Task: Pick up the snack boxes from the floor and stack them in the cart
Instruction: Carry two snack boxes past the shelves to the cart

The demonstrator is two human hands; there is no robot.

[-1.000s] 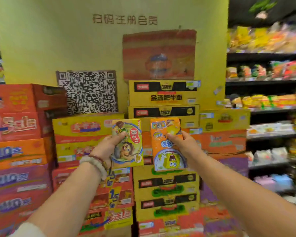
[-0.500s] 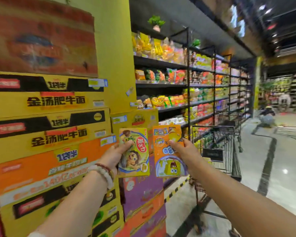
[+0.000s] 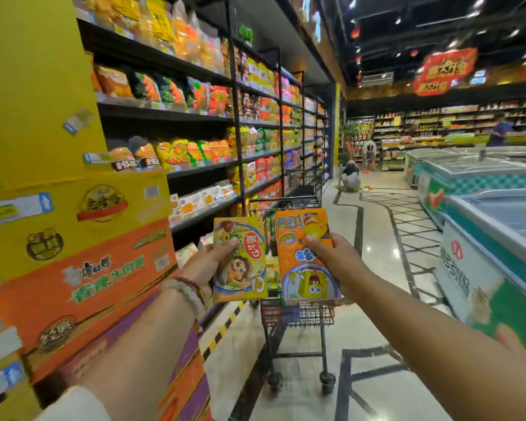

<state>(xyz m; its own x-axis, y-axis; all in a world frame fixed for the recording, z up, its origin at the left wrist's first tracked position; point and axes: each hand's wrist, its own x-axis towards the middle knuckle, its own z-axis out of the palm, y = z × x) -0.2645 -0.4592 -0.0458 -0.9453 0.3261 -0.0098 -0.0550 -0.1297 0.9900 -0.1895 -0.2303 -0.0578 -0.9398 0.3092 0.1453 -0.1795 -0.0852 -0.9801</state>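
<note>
At the far left, stacked cartons (image 3: 73, 268) in yellow, orange and purple rise beside a yellow pillar (image 3: 34, 86). Behind them, dark shelves (image 3: 201, 117) of bagged snacks run away down the aisle.

The left hand (image 3: 207, 265), with bead bracelets (image 3: 189, 291) on its wrist, holds a yellow-green snack box (image 3: 240, 259) upright at arm's length; the thumb presses on the front face near the box's left edge and the fingers are hidden behind it. Just to the right, nearly touching it, an orange snack box (image 3: 307, 259) stands upright in the right hand (image 3: 337, 262), whose thumb lies on the front near the upper middle while the fingers wrap behind the right edge. Both boxes face the camera, side by side, the orange one slightly higher.

Directly behind and below the two boxes stands the wire cart (image 3: 298, 317), its basket partly covered by them; what it holds cannot be made out. It rests on the glossy tiled floor (image 3: 377, 299) of the aisle, close to the shelving.

Farther down the aisle a person (image 3: 350, 177) crouches on the floor. On the right, chest freezers (image 3: 483, 208) with glass lids line the walkway, and a red hanging sign (image 3: 447, 69) shows above distant shelves.
</note>
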